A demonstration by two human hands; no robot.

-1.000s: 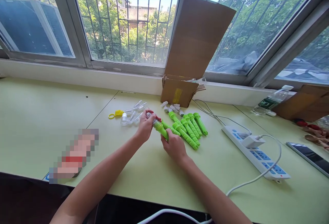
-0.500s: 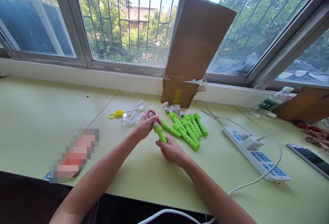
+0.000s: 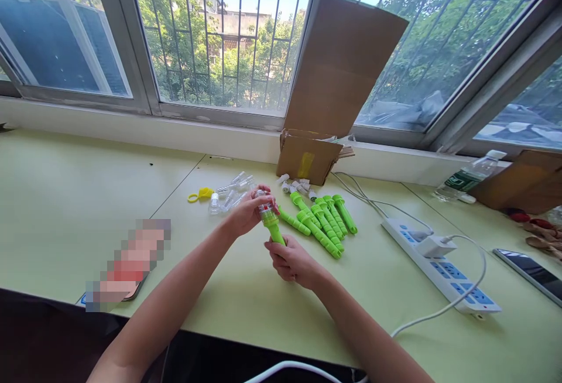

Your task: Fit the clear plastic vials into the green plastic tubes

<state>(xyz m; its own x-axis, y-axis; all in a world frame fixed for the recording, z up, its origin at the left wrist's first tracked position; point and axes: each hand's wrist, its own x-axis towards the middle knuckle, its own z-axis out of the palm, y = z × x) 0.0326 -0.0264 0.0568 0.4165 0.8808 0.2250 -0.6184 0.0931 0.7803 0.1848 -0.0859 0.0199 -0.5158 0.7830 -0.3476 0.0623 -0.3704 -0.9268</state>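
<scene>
My right hand (image 3: 293, 262) grips the lower end of a bright green plastic handle (image 3: 274, 229), which stands nearly upright over the table. My left hand (image 3: 246, 212) pinches the clear cap with a red part inside (image 3: 263, 199) at the handle's top end. Just right of my hands lie several more green handles (image 3: 322, 222) side by side. Behind my left hand are several clear caps (image 3: 228, 193) and a yellow ring piece (image 3: 198, 195).
A small open cardboard box (image 3: 307, 156) stands at the back by the window sill, small white parts (image 3: 295, 185) in front of it. A white power strip (image 3: 441, 266) with a charger and cables lies to the right, then a phone (image 3: 529, 267) and a water bottle (image 3: 469, 174).
The green handle has swung from lying slanted to nearly upright between my hands. My right hand has shifted down to its lower end; my left hand stays on the cap.
</scene>
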